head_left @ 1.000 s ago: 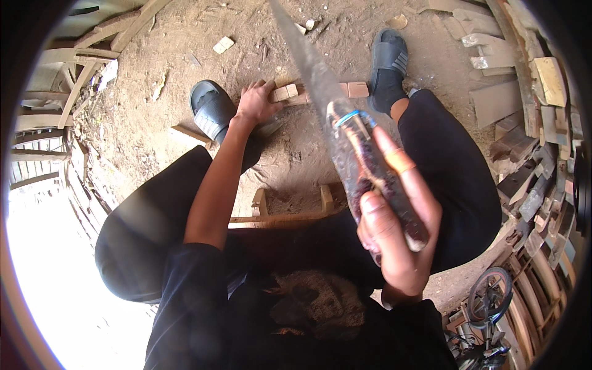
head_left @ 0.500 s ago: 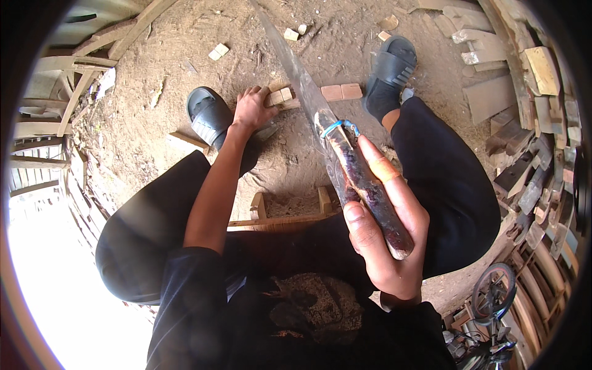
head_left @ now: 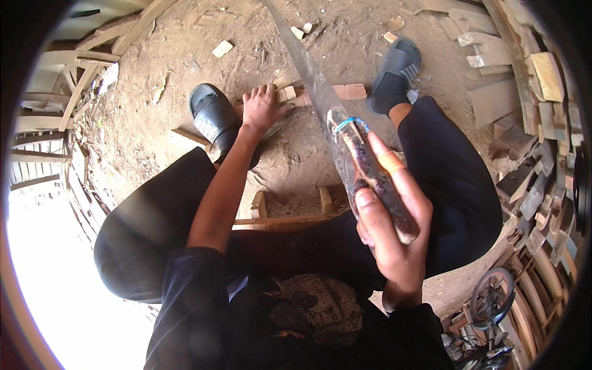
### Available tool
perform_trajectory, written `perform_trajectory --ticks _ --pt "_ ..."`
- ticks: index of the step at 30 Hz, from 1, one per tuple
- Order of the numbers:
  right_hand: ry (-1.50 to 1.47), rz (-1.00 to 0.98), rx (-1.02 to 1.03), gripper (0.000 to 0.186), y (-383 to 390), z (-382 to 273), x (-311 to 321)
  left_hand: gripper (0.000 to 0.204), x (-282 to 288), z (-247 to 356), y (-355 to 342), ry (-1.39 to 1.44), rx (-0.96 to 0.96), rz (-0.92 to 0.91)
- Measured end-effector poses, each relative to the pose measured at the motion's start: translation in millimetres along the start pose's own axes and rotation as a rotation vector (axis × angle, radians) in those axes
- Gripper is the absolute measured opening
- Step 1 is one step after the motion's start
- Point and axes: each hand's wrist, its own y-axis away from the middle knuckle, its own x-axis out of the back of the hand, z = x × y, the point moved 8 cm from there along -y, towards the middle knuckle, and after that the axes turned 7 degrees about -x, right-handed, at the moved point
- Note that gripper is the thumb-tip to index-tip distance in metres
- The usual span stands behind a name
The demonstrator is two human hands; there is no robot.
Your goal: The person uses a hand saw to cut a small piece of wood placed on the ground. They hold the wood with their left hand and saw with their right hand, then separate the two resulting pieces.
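Observation:
My right hand [head_left: 398,219] is wrapped round the dark, worn handle [head_left: 376,179] of a long-bladed hand tool. Blue cord [head_left: 351,123] is tied near the top of that handle. The grey metal blade [head_left: 311,74] tapers away toward the far edge and passes in front of a wooden strip [head_left: 339,92] on the ground. Whether it is a saw or a machete, I cannot tell. Between my feet, my left hand [head_left: 262,111] has its fingers bent over the strip's left part. Small pale blocks [head_left: 285,94] show beside its fingers.
Dark slippers [head_left: 213,114] are on my feet, on bare dirt. Small wood offcuts [head_left: 222,49] lie farther off. Stacked wood pieces [head_left: 524,166] line the right side, with a bicycle wheel [head_left: 492,296] at lower right. A low wooden frame [head_left: 283,221] is just before me.
The view has shifted slightly. My right hand and the bladed tool have moved a little away from me and to the right. My left hand keeps its place on the strip.

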Motion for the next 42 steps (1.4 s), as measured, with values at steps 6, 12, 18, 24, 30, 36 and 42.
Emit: perform_trajectory --ticks 6,12,18,24,30,36,42 --pt "-0.113 0.097 -0.076 0.055 13.1 39.7 10.6 0.07 7.4 6.4 -7.3 -0.039 -0.007 -0.07" --pt "-0.099 0.128 -0.198 0.054 43.8 103.0 -1.7 0.061 5.2 10.6 -11.4 0.091 0.028 -0.273" --pt "0.096 0.086 -0.086 0.052 36.6 104.0 -14.8 0.054 6.3 1.3 -9.3 0.093 0.034 -0.282" --pt "0.465 0.248 0.02 0.057 9.0 134.1 -36.7 0.055 21.6 -9.0 -20.4 0.652 0.039 -0.279" --pt "0.549 0.291 0.171 0.067 7.0 173.2 -63.7 0.031 110.8 -14.1 -68.9 0.499 0.163 0.358" --pt "0.481 0.202 0.057 0.076 7.5 167.0 -68.6 0.035 131.1 202.3 -198.9 0.438 -0.423 -0.078" --pt "0.387 0.206 0.18 0.077 11.6 153.7 -70.9 0.04 70.5 327.0 -266.5 0.003 -0.556 -0.425"
